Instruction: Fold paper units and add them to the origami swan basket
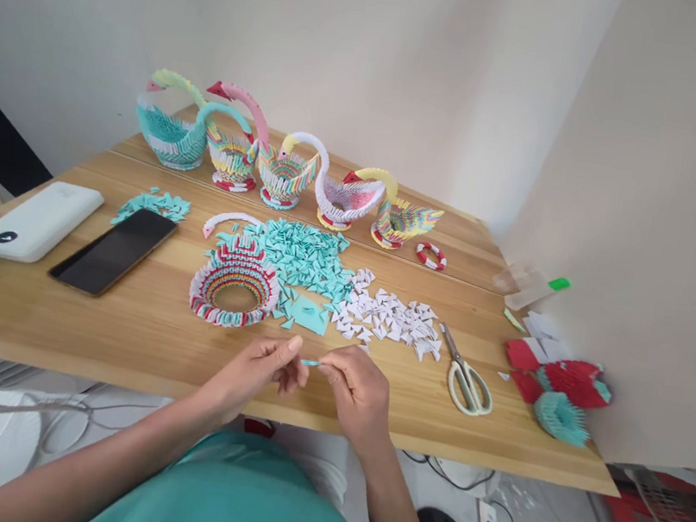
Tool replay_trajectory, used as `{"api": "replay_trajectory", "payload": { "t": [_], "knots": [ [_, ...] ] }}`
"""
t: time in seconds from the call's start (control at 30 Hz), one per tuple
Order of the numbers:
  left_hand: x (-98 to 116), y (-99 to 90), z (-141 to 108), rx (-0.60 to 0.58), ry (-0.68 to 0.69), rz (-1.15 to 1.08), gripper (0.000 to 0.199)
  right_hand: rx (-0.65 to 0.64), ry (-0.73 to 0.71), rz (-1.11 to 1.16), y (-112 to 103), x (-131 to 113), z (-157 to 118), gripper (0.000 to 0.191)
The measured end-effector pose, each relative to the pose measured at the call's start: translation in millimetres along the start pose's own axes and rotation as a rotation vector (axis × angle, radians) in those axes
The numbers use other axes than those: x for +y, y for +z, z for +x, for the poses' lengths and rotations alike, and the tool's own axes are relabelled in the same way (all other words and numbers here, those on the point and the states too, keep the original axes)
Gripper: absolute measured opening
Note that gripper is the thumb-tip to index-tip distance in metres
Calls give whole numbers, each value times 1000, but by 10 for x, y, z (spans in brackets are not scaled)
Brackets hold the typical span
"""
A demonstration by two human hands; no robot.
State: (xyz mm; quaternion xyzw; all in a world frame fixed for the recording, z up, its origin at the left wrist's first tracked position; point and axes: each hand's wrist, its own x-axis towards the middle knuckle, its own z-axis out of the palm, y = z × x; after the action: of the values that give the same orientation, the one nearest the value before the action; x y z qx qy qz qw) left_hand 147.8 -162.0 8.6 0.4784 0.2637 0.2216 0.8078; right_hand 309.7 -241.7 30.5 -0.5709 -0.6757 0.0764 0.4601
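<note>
In the head view, my right hand (360, 389) is closed, pinching a small folded teal paper piece (310, 363) between thumb and fingers. My left hand (267, 364) is just left of it, fingers loosely curled and thumb raised apart; the paper's free end reaches its fingertips. Beyond my hands lie a flat teal paper stack (309, 315), a heap of teal folded paper triangles (305, 259) and a spread of white paper triangles (389, 315). A round basket of interlocked red, white, teal and yellow paper pieces (200, 287) sits beyond my left hand.
Finished paper swan baskets (285, 177) line the table's back, beside a red-white ring (431, 256). Scissors (466, 383) lie right. A phone (115, 251) and a white power bank (40, 219) with cable are left. Red and teal paper parts (570, 390) rest by the right wall.
</note>
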Motion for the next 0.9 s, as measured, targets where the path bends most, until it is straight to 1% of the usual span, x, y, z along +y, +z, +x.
{"api": "replay_trajectory", "payload": {
  "t": [0.07,0.17,0.23,0.27,0.33,0.4,0.47,0.5,0.53,0.6,0.67,0.77,0.83,0.9],
  "knots": [
    [18,-21,32,-69,-123,-19,54,-39,-121,-67,-47,47,31,20],
    [47,-22,64,-142,-201,-27,48,-123,-261,-141,-108,67,69,24],
    [49,2,74,-171,-225,-30,45,-169,-281,-146,-138,56,71,26],
    [43,18,75,-182,-230,-23,44,-181,-266,-143,-158,58,62,27],
    [16,43,72,-182,-212,8,43,-165,-194,-157,-239,108,21,28],
    [-17,49,69,-155,-165,44,42,-77,-72,-241,-412,247,-57,26],
    [-40,37,71,-113,-111,62,40,62,88,-409,-687,470,-183,24],
    [-46,30,76,-96,-84,63,40,155,171,-507,-849,602,-264,24],
    [-47,26,82,-84,-58,59,39,206,252,-611,-1013,739,-355,26],
    [-40,36,100,-78,-19,37,37,212,434,-819,-1302,1007,-545,32],
    [-25,67,121,-87,-6,1,36,152,616,-963,-1484,1232,-712,35],
    [-6,120,151,-96,-6,-58,36,82,695,-973,-1562,1437,-851,34],
    [7,141,160,-86,1,-97,35,49,719,-949,-1560,1478,-862,33],
    [21,145,158,-62,5,-143,35,68,788,-885,-1563,1443,-827,36]
  ]
}}
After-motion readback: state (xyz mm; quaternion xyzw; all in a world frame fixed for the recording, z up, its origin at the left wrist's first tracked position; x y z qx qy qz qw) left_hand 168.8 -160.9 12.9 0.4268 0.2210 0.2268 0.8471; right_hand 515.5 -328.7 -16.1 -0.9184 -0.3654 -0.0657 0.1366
